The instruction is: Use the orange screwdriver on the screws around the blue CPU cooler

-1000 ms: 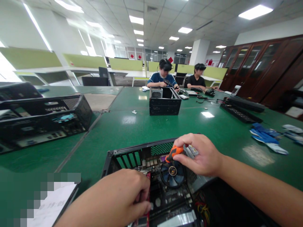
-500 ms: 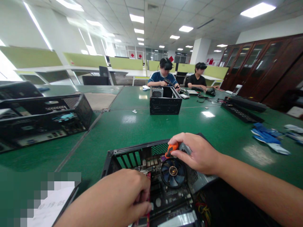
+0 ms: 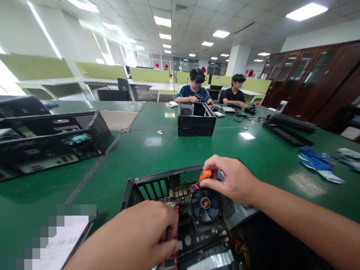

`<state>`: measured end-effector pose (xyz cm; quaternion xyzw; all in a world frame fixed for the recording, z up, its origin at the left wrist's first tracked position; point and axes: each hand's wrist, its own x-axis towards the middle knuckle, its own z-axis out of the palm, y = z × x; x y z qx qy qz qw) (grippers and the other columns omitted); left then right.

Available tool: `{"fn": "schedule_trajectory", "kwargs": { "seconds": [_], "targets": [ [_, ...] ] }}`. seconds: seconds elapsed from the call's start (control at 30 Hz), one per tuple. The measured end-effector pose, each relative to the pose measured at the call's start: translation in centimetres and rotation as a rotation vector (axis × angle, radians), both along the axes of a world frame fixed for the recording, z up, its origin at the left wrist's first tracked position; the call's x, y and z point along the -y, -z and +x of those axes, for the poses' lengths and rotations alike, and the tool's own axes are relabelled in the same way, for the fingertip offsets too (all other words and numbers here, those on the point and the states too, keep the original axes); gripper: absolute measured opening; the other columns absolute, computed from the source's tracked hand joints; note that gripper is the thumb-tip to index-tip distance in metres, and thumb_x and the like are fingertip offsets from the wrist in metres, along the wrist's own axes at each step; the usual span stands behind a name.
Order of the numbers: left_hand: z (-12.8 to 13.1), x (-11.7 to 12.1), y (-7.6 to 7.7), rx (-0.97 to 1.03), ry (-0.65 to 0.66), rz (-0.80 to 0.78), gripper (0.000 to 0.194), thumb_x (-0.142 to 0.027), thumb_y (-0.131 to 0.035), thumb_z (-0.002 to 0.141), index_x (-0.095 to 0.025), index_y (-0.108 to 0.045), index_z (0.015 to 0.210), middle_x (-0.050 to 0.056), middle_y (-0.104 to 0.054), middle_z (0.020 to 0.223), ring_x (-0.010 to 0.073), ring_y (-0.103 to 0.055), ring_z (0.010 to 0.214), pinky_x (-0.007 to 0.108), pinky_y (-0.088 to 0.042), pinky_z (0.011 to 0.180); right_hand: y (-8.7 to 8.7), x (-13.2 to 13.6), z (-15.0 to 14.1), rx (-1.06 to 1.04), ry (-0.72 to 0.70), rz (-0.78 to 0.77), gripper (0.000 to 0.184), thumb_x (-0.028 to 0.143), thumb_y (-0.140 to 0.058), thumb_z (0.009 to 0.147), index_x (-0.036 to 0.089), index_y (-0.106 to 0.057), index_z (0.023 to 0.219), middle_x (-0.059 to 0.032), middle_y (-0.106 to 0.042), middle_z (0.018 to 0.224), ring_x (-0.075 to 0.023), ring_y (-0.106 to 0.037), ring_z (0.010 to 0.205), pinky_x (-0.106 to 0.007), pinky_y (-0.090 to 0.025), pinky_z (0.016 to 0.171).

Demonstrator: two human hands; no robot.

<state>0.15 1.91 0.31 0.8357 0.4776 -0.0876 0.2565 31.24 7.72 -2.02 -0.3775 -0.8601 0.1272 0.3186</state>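
Note:
An open black computer case [image 3: 165, 175] lies in front of me with its motherboard and a round CPU fan [image 3: 206, 205] showing. My right hand [image 3: 234, 180] is closed on the orange and dark grey handle of a screwdriver [image 3: 204, 175], held tilted over the fan's far edge. The tip of the screwdriver is hidden. My left hand [image 3: 154, 228] reaches into the case, its fingers curled round the edge of a red circuit card [image 3: 176, 245]. Most of that card is covered by the hand.
A second black case [image 3: 196, 125] stands farther up the green table [image 3: 135, 150], with two people behind it. Another case [image 3: 53, 150] sits at the left. Blue and white gloves [image 3: 319, 163] and a long black panel [image 3: 287, 133] lie right. Coloured cables [image 3: 241, 249] hang near my right forearm.
My right hand has shifted slightly left with the screwdriver, and its fingers have changed their hold on the handle. My left hand stays at the red circuit card.

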Motion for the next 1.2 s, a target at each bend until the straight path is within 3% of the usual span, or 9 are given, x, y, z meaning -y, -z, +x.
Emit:
{"fn": "schedule_trajectory", "kwargs": {
  "seconds": [0.1,0.17,0.3,0.4,0.47,0.63,0.8,0.9,1.2],
  "targets": [
    [0.0,0.0,0.0,0.000,0.004,-0.001,0.010,-0.041,-0.082,0.097,-0.033,-0.086,0.091,0.004,-0.095,0.104,0.0327,-0.088,0.099,0.044,-0.057,0.085,-0.1,-0.2,-0.1,-0.036,0.069,-0.049,0.032,0.042,-0.100,0.107,0.028,-0.073,0.113,0.0034,-0.084,0.090,-0.0193,-0.078,0.075,-0.030,-0.052,0.071],
    [0.1,0.0,-0.1,-0.018,0.002,-0.002,0.011,-0.041,-0.081,0.097,-0.033,-0.086,0.093,0.005,-0.095,0.107,0.0341,-0.089,0.102,0.045,-0.058,0.087,0.0,-0.3,-0.1,-0.047,0.047,-0.039,0.029,0.040,-0.098,0.109,0.028,-0.073,0.117,0.0008,-0.089,0.098,-0.0204,-0.082,0.082,-0.031,-0.057,0.075],
    [0.2,-0.1,-0.3,-0.041,0.006,-0.016,0.013,-0.043,-0.080,0.098,-0.033,-0.085,0.093,0.006,-0.096,0.109,0.0346,-0.089,0.103,0.046,-0.057,0.086,0.1,-0.2,0.0,-0.015,-0.080,-0.022,0.019,0.031,-0.082,0.119,0.027,-0.075,0.136,-0.0075,-0.094,0.123,-0.0263,-0.091,0.108,-0.039,-0.070,0.095],
    [0.2,-0.1,-0.3,-0.040,0.002,-0.013,0.011,-0.042,-0.080,0.098,-0.033,-0.085,0.094,0.005,-0.096,0.111,0.0354,-0.089,0.106,0.046,-0.058,0.088,0.1,-0.2,0.1,0.007,-0.154,-0.032,0.032,0.025,-0.069,0.124,0.025,-0.073,0.156,-0.0146,-0.092,0.148,-0.0309,-0.090,0.136,-0.049,-0.073,0.116],
    [0.2,-0.1,-0.3,-0.022,0.002,-0.001,0.010,-0.041,-0.081,0.098,-0.032,-0.086,0.093,0.005,-0.096,0.108,0.0351,-0.089,0.104,0.046,-0.057,0.087,0.2,-0.2,0.1,0.011,-0.170,-0.038,0.038,0.023,-0.064,0.126,0.024,-0.072,0.162,-0.0169,-0.090,0.156,-0.0329,-0.088,0.144,-0.054,-0.073,0.122],
    [0.2,0.1,-0.4,-0.004,0.019,0.000,0.011,-0.039,-0.082,0.097,-0.032,-0.088,0.093,0.006,-0.096,0.105,0.0342,-0.090,0.102,0.045,-0.057,0.086,0.1,-0.1,0.4,0.004,-0.191,-0.023,0.035,0.026,-0.064,0.126,0.024,-0.075,0.159,-0.0155,-0.091,0.152,-0.0325,-0.089,0.140,-0.054,-0.072,0.123],
    [0.4,0.1,-0.6,-0.025,0.012,-0.007,0.009,-0.039,-0.083,0.098,-0.032,-0.085,0.092,0.004,-0.095,0.108,0.0341,-0.089,0.102,0.045,-0.056,0.087,-0.3,0.5,0.9,-0.102,-0.277,0.000,0.031,0.030,-0.066,0.126,0.024,-0.077,0.155,-0.0111,-0.093,0.134,-0.0258,-0.090,0.119,-0.041,-0.073,0.111],
    [0.3,0.0,-0.5,-0.011,0.017,-0.008,0.010,-0.039,-0.083,0.098,-0.032,-0.084,0.090,0.004,-0.095,0.104,0.0334,-0.088,0.100,0.045,-0.055,0.085,-0.5,0.6,1.0,-0.115,-0.350,0.003,0.029,0.031,-0.066,0.126,0.023,-0.078,0.151,-0.0105,-0.092,0.128,-0.0244,-0.089,0.111,-0.038,-0.074,0.105],
    [0.1,0.0,-0.3,0.014,0.018,0.022,0.016,-0.039,-0.084,0.096,-0.031,-0.078,0.084,0.002,-0.092,0.096,0.0299,-0.083,0.088,0.043,-0.051,0.077,-0.7,1.0,0.6,-0.072,-0.385,-0.061,0.029,0.031,-0.067,0.127,0.022,-0.077,0.153,-0.0105,-0.092,0.127,-0.0232,-0.087,0.107,-0.038,-0.072,0.100]
  ]
}}
